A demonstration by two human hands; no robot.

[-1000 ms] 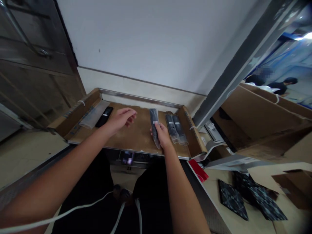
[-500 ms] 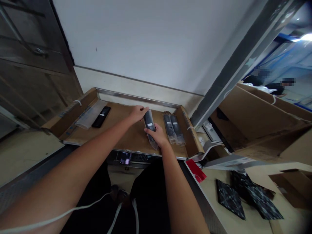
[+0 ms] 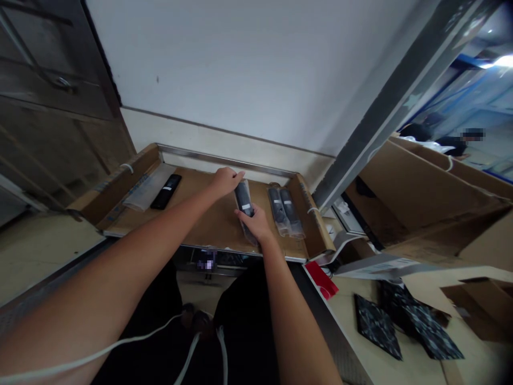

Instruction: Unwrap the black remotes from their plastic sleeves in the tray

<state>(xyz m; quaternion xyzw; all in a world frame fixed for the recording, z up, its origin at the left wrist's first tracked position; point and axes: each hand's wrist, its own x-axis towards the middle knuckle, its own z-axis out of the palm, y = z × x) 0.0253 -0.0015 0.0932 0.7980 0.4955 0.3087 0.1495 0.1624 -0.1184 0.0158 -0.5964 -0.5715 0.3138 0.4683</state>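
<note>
Wrapped around the lower part of a clear plastic bag (image 3: 249, 233) is my right hand (image 3: 256, 222). Inside that bag lies a long black device (image 3: 243, 195) with a white label, which looks like a remote control. At the bag's upper end, my left hand (image 3: 227, 181) has its fingers closed in a pinch on the bag's edge. Two more bagged black devices (image 3: 282, 206) lie side by side to the right. Over on the left, an unbagged black device (image 3: 166, 191) rests beside an empty plastic bag (image 3: 149, 188).
Cardboard (image 3: 204, 227) lines the work surface, with raised flaps at both sides. A white wall (image 3: 240, 80) rises behind it. A large cardboard box (image 3: 433, 198) stands at the right, and dark patterned pieces (image 3: 377, 326) lie below it. A thin white cord (image 3: 132, 339) crosses my left forearm.
My left hand has shifted slightly up and left at the bag's upper end, its fingers bunched more. My right hand keeps its grip on the bagged device, moved very slightly up.
</note>
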